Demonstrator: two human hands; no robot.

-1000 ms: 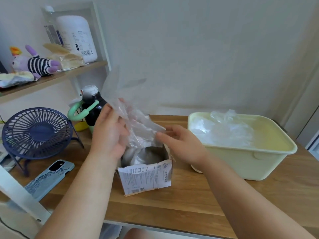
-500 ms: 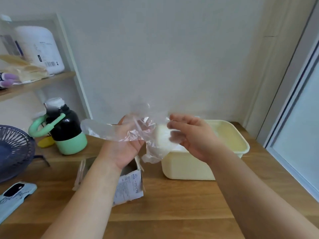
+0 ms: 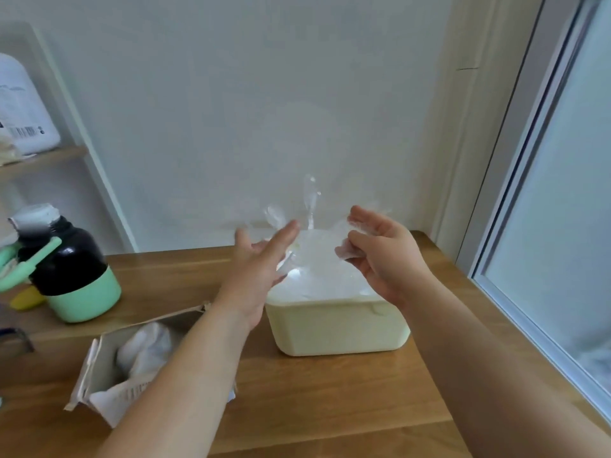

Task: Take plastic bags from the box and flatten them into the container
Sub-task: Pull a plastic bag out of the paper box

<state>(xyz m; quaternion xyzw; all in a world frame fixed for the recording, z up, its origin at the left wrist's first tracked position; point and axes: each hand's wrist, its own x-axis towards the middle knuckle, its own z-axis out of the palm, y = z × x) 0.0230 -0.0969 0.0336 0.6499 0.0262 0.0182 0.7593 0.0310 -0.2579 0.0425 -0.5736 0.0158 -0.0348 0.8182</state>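
Plastic bag (image 3: 310,206): above cream container (image 3: 330,328); right hand (image 3: 383,256) pinches it; left hand (image 3: 261,259) alongside, fingers straight.

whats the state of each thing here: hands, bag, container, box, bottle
left hand: open, fingers straight against the bag
right hand: fingers curled, pinching the bag's edge
plastic bag: crumpled, held above the container, not flat
container: lidless, with clear bags inside
box: flaps open, bags inside
bottle: upright, capped
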